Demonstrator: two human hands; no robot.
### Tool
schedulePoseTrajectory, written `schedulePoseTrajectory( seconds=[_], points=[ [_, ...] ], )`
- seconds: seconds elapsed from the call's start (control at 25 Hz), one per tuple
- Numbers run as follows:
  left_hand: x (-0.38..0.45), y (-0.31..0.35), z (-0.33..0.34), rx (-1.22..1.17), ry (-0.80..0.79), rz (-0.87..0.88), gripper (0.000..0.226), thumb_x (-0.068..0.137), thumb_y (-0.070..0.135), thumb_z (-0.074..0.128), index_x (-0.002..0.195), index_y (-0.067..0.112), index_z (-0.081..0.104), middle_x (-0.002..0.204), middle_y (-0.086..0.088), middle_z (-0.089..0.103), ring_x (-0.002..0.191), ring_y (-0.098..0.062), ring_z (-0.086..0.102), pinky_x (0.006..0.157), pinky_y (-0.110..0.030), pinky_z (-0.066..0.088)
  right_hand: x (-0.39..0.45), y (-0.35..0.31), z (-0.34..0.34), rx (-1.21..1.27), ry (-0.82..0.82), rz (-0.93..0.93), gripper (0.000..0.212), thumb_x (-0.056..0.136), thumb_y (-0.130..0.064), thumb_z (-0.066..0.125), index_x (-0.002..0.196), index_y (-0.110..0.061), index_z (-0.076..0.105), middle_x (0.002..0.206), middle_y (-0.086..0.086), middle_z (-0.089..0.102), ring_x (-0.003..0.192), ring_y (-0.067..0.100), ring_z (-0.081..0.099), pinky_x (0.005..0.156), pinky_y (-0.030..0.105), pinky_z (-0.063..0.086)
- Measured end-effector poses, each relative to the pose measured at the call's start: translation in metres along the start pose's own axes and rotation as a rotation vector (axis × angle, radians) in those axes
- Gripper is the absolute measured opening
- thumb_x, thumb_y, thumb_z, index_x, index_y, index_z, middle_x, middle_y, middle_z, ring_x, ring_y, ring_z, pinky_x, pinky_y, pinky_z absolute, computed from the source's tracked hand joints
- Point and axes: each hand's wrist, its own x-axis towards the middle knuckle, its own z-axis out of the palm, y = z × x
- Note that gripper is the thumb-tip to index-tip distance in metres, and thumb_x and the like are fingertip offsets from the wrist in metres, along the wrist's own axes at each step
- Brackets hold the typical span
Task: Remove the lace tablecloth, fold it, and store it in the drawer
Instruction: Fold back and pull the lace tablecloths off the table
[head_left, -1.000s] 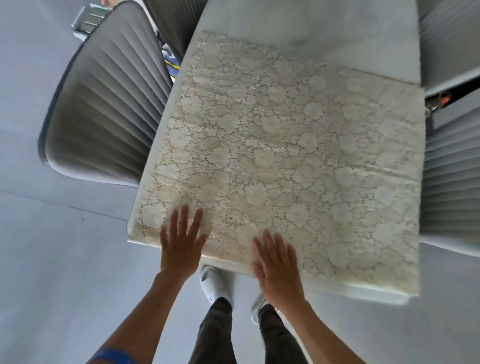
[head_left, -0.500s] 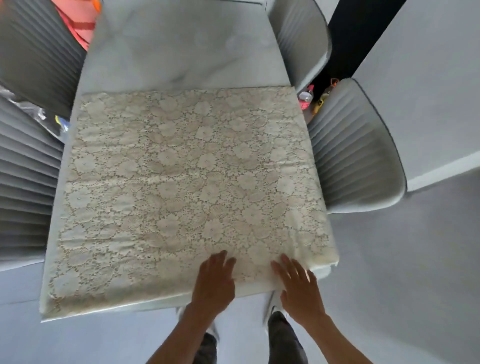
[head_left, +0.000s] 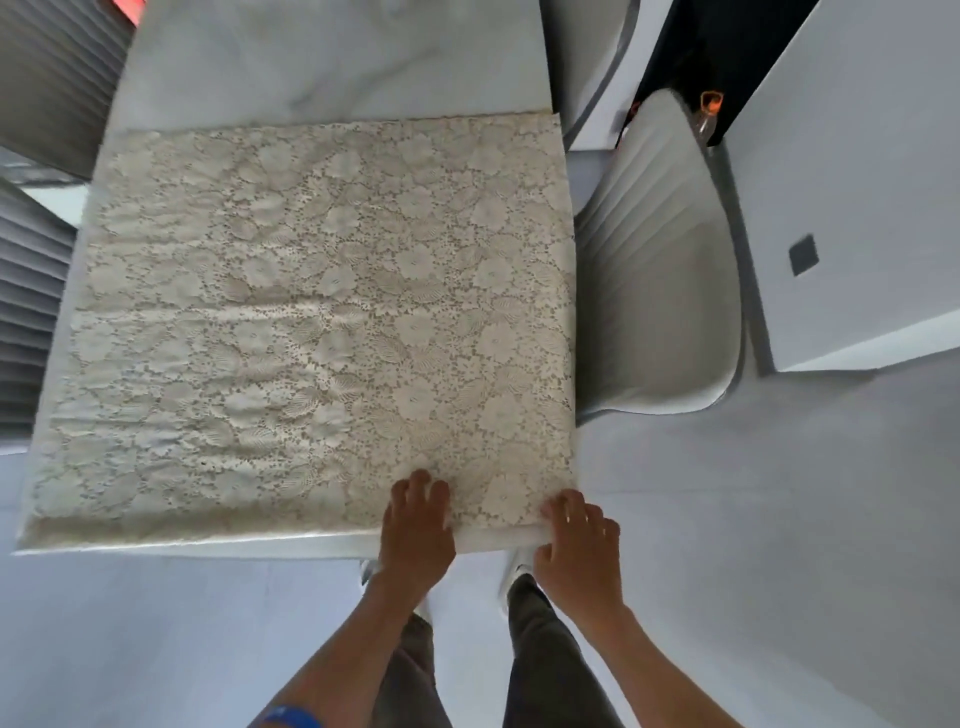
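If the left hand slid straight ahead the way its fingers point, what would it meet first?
Probably only more of the lace tablecloth, on which the left hand already rests; nothing stands on it along that line, and bare table lies beyond.

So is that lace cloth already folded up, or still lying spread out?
Still spread out. The lace cloth lies flat across the table, only lightly wrinkled. Both hands, left and right, are at its near right corner.

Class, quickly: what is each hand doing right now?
Left hand: fingers curled, pressing the cream floral lace tablecloth.
Right hand: pinching the tablecloth's near right corner.
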Motion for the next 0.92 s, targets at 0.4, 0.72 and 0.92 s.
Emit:
schedulePoseTrajectory(
  seconds=[0.4,0.72,0.92],
  points=[
    [-0.032,-0.113,-0.03,-0.585,0.054,-0.723,0.048,0.085,0.023,0.058,0.132,0.019,0.051,0.135,-0.006,0.042,0.126,-0.028,0.042,0.102,-0.04,0.041,0.042,-0.129,0.006,-0.231,-0.145,-0.588,0.034,0.093,-0.03,0.042,0.125,-0.021,0.047,0.131,0.005,0.046,0.108,0.023,0.051,0.087,0.035,0.043],
    [-0.044,-0.294,-0.055,-0.94,0.414,-1.084,0.055,0.077,0.014,0.065,0.13,0.014,0.052,0.124,-0.011,0.051,0.112,-0.033,0.055,0.092,-0.036,0.044,0.06,-0.272,0.033,-0.324,-0.221,-0.653,0.033,0.092,-0.028,0.044,0.124,-0.021,0.047,0.127,0.002,0.049,0.11,0.024,0.052,0.087,0.035,0.045],
    [-0.034,-0.39,-0.07,-1.245,0.789,-1.396,0.065,0.08,0.008,0.061,0.14,0.012,0.037,0.126,-0.013,0.046,0.109,-0.033,0.051,0.089,-0.035,0.041,0.067,-0.353,0.056,-0.261,-0.257,-0.671,0.028,0.091,-0.029,0.047,0.119,-0.027,0.049,0.121,-0.006,0.051,0.106,0.018,0.054,0.085,0.03,0.044]
  ],
)
